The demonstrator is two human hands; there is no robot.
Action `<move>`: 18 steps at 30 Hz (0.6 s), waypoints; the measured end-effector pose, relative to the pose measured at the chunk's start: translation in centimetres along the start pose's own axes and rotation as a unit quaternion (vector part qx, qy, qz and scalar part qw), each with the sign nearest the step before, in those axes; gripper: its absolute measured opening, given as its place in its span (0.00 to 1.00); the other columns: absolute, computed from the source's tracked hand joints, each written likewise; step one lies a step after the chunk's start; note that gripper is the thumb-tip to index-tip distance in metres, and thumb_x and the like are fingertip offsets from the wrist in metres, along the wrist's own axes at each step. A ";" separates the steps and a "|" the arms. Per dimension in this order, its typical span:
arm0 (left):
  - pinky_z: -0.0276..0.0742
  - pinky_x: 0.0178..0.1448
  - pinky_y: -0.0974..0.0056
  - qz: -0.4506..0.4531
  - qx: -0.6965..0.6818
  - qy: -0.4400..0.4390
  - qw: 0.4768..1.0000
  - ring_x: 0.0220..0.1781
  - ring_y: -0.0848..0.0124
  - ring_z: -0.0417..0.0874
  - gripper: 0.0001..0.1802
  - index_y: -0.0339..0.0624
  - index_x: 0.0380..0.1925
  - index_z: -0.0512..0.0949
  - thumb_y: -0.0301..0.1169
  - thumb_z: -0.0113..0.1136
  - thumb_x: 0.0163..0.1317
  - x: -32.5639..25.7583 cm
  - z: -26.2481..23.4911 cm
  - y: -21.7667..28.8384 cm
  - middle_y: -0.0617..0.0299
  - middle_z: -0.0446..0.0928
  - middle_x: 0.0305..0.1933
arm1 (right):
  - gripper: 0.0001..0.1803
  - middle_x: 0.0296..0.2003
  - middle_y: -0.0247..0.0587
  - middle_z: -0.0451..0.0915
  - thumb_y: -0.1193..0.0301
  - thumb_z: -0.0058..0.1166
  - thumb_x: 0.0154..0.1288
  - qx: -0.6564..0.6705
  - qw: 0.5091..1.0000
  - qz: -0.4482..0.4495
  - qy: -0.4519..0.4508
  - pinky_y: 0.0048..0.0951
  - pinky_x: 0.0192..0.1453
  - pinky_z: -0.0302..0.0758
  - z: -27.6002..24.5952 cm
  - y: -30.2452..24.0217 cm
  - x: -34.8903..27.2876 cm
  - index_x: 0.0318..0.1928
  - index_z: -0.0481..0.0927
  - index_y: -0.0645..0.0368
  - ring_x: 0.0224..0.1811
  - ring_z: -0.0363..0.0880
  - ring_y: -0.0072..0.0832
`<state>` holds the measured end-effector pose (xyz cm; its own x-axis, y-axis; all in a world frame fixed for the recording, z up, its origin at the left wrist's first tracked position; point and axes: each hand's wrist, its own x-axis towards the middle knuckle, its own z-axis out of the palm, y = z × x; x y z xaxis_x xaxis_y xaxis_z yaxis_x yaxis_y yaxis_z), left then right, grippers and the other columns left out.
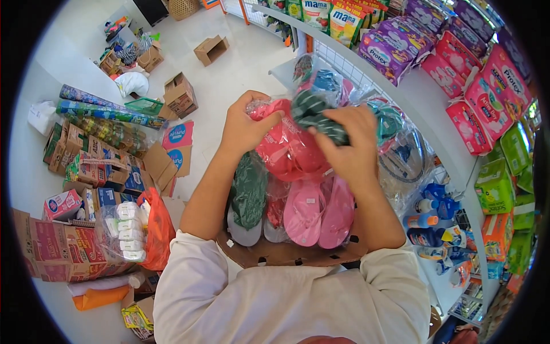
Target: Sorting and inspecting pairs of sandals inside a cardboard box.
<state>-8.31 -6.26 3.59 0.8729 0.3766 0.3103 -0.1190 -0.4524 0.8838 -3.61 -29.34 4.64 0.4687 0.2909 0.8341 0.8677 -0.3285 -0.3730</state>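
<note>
My left hand (247, 123) is closed on the upper left edge of a pair of red sandals (292, 152) wrapped in clear plastic. My right hand (350, 133), slightly blurred, grips a dark green item with pale stripes (314, 113), apparently a sandal, over the top of the red pair. Below them, two pink flip-flops (303, 215) lie side by side, soles up. To their left is a dark green flip-flop (249, 189) in plastic. These rest on a brown cardboard box (298, 258) close to my body. More bagged sandals (387, 123) in teal are beyond my right hand.
A curved white shelf (424, 103) on the right carries purple and pink packs (395, 49). Bottles (421, 221) stand on a lower shelf. Cardboard boxes (74, 246), gift-wrap rolls (109, 114) and a red plastic bag (156, 232) occupy the left. Open cartons (180, 94) sit on the floor.
</note>
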 end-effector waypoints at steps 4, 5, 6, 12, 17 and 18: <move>0.78 0.44 0.69 0.022 -0.020 -0.014 0.999 0.36 0.77 0.81 0.17 0.35 0.39 0.80 0.30 0.73 0.52 0.7 0.3 -0.9 0.61 0.83 0.34 | 0.26 0.62 0.54 0.70 0.70 0.69 0.50 0.120 0.970 0.106 -0.181 0.48 0.67 0.67 3.0 0.3 -1.9 0.52 0.79 0.56 0.62 0.72 0.52; 0.78 0.44 0.69 0.007 -0.025 -0.016 1.000 0.36 0.77 0.81 0.16 0.35 0.39 0.80 0.29 0.72 0.52 0.9 0.2 -1.1 0.62 0.83 0.33 | 0.27 0.61 0.52 0.71 0.72 0.67 0.49 0.106 0.976 0.066 -0.181 0.47 0.66 0.68 3.3 0.5 -1.8 0.54 0.79 0.55 0.62 0.72 0.51; 0.78 0.44 0.69 0.004 -0.024 -0.015 1.000 0.36 0.77 0.81 0.16 0.35 0.39 0.80 0.29 0.72 0.52 0.9 0.1 -1.2 0.62 0.83 0.33 | 0.29 0.61 0.50 0.73 0.75 0.66 0.49 0.093 0.978 0.027 -0.183 0.47 0.66 0.69 3.5 0.6 -1.8 0.55 0.78 0.54 0.62 0.72 0.50; 0.78 0.43 0.70 0.039 -0.058 0.030 0.997 0.35 0.77 0.81 0.13 0.33 0.37 0.81 0.26 0.72 0.55 0.8 0.1 -1.1 0.62 0.83 0.33 | 0.30 0.57 0.39 0.78 0.80 0.60 0.47 0.082 0.985 -0.015 -0.153 0.46 0.64 0.70 3.1 0.9 -0.8 0.56 0.80 0.51 0.60 0.75 0.44; 0.77 0.45 0.72 0.049 -0.178 0.207 0.961 0.37 0.78 0.80 0.11 0.37 0.36 0.80 0.28 0.73 0.59 1.9 -0.5 -2.6 0.64 0.82 0.35 | 0.26 0.59 0.50 0.78 0.83 0.57 0.49 0.095 0.992 0.008 0.083 0.41 0.67 0.69 1.8 1.3 -0.4 0.53 0.80 0.62 0.61 0.76 0.45; 0.76 0.45 0.72 0.048 -0.224 0.248 0.941 0.37 0.79 0.79 0.10 0.37 0.36 0.79 0.28 0.72 0.60 2.2 -0.6 -2.8 0.64 0.82 0.35 | 0.25 0.58 0.51 0.78 0.84 0.56 0.51 0.116 0.984 0.032 0.132 0.40 0.67 0.69 1.8 1.4 -0.4 0.54 0.79 0.62 0.61 0.76 0.45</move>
<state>-6.35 -3.67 1.98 0.5334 0.7322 0.4236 -0.4708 -0.1591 0.8678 -2.27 -28.29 3.07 0.4915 0.0225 0.8706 0.8663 -0.1150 -0.4861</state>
